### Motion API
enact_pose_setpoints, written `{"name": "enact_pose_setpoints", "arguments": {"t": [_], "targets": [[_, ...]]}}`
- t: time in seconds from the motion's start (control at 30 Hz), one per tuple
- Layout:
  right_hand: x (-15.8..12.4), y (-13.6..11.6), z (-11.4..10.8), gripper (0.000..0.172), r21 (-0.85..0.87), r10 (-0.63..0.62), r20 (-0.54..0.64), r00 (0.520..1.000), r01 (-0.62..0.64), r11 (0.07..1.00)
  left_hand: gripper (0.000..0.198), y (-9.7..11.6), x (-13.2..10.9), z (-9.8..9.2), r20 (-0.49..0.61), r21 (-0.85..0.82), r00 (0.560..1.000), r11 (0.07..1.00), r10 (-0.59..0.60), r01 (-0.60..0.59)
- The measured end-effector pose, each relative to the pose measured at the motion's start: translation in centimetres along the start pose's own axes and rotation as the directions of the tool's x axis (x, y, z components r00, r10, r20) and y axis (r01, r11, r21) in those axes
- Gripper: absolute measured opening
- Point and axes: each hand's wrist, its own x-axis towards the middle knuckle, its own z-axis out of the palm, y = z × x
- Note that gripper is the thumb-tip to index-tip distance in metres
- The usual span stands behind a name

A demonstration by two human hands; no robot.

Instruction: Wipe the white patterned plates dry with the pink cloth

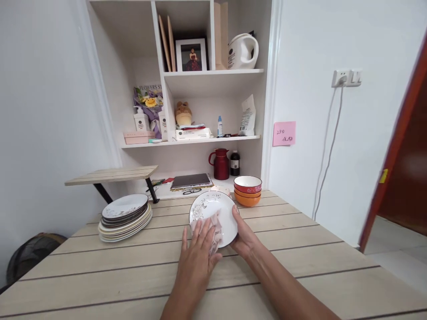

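My right hand [245, 233] grips the right rim of a white plate [230, 209] with a dark edge and a grey floral pattern. The plate is tilted up toward me over the table. Against its face my left hand [197, 249] presses a thin, pinkish-white cloth [216, 224], its fingers stretched over the cloth and slightly spread. Part of the cloth is hidden under that palm. To the left stands a stack of plates [125, 218], the top one with a similar floral pattern. Behind the held plate, to its right, several bowls [247, 198] are stacked, red above orange.
A small raised wooden stand [111, 174] with black legs is at the table's back left. Behind the wooden table [133, 275], white shelves [213, 75] hold a dark red jug [220, 164], a dark bottle [235, 163], a laptop [191, 180] and glasses [192, 191].
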Motion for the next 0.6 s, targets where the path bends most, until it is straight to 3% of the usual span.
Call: {"name": "enact_pose_setpoints", "arguments": {"t": [0.2,0.43,0.6], "targets": [[-0.2,0.6,0.1,0.066,-0.094,-0.012,-0.047,0.999,0.008,0.996,0.065,-0.2,-0.5,0.3,-0.095,0.015,0.986,0.99,-0.14,0.142],[-1.1,2.5,0.8,0.065,-0.373,0.022,-0.124,0.992,-0.067,0.925,0.066,-0.6,-0.9,0.8,0.007,-0.143,0.923,0.913,-0.384,0.381],[-1.9,4.2,1.8,0.059,-0.388,0.082,-0.044,0.996,-0.092,0.917,0.063,-1.5,-1.2,1.5,-0.013,-0.22,0.878,0.858,-0.479,0.465]]}}
